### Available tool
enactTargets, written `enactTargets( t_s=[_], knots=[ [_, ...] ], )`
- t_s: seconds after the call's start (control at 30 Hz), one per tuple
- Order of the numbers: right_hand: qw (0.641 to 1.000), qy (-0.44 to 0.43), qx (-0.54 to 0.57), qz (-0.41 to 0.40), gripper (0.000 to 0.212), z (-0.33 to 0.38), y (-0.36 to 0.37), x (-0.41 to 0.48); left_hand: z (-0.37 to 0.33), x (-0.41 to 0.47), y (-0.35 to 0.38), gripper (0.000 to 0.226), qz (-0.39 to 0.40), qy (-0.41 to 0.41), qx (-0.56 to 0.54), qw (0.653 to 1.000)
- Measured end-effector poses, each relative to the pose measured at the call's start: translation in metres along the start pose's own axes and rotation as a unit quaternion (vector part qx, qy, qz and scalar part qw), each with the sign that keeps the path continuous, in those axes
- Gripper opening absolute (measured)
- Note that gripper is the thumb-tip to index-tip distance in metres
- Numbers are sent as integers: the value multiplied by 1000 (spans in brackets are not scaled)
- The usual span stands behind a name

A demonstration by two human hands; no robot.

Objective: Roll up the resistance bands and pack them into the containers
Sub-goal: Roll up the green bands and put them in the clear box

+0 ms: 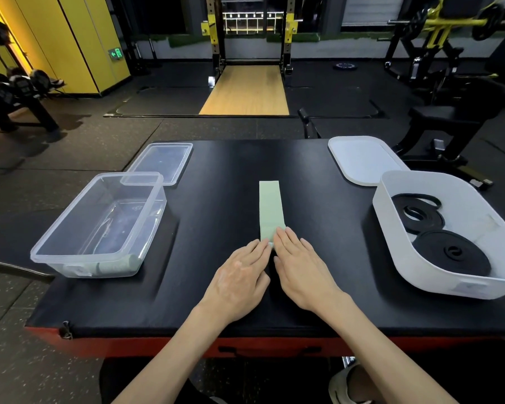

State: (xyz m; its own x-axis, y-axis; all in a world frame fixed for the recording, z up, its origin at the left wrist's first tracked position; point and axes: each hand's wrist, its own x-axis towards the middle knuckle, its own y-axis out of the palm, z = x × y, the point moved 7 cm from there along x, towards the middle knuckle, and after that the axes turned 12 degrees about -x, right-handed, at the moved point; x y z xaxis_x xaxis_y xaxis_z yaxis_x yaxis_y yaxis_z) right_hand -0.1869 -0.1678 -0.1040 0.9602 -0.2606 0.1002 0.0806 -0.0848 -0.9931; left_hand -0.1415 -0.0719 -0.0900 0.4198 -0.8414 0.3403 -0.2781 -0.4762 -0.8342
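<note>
- The pale green band (270,209) lies flat and straight on the black padded table (216,185), running away from the person, and serves as the landmark here.
- The left hand (239,279) rests on the band's near end from the left side. Its fingers are straight, held close together and pressing down flat.
- The right hand (301,269) comes in from the right of the same end. Its fingers are likewise straight and lie over the band's near right corner.
- Under the two sets of fingertips the band's near end looks slightly turned up; how far it is rolled cannot be told.
- Well to the left of the band stands a clear container (82,266), with a rolled pale band (118,265) lying against its near wall.
- The clear lid (161,163) lies left of the band's far end, just behind that container.
- Well to the right of the band sits a white tub (449,285) holding two black coiled bands (452,252).
- The white lid (362,160) lies right of the band's far end.
</note>
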Motion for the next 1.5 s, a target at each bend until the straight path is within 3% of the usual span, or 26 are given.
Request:
enactTargets(
  t_s=[0.3,0.43,0.6,0.83,1.0,1.1,1.2,1.4,1.5],
  knots=[
    [999,-5,-27,16,56,0,4,0,-8,8,-3,50,-5,5,-12,1000],
    [1000,0,-30,3,75,3,4,-5,-8,13,-4,47,3,14,-14,1000],
    [1000,18,-16,-9,58,7,-1,-12,-3,21,1,54,20,22,-23,999],
    [1000,15,3,-23,66,8,8,-9,-7,19,0,52,27,16,14,999],
    [1000,-21,5,-11,83,7,6,-4,-2,9,2,69,10,-33,20,999],
    [999,-30,-11,-19,76,5,8,4,0,9,7,63,20,-40,40,998],
    [999,-28,-7,-24,70,4,10,7,2,8,14,74,32,-37,23,999],
    [1000,-19,23,-7,75,3,10,1,9,14,14,62,34,-19,13,999],
    [998,-21,40,-37,54,-1,0,1,12,18,11,56,25,1,19,999]
  ],
)
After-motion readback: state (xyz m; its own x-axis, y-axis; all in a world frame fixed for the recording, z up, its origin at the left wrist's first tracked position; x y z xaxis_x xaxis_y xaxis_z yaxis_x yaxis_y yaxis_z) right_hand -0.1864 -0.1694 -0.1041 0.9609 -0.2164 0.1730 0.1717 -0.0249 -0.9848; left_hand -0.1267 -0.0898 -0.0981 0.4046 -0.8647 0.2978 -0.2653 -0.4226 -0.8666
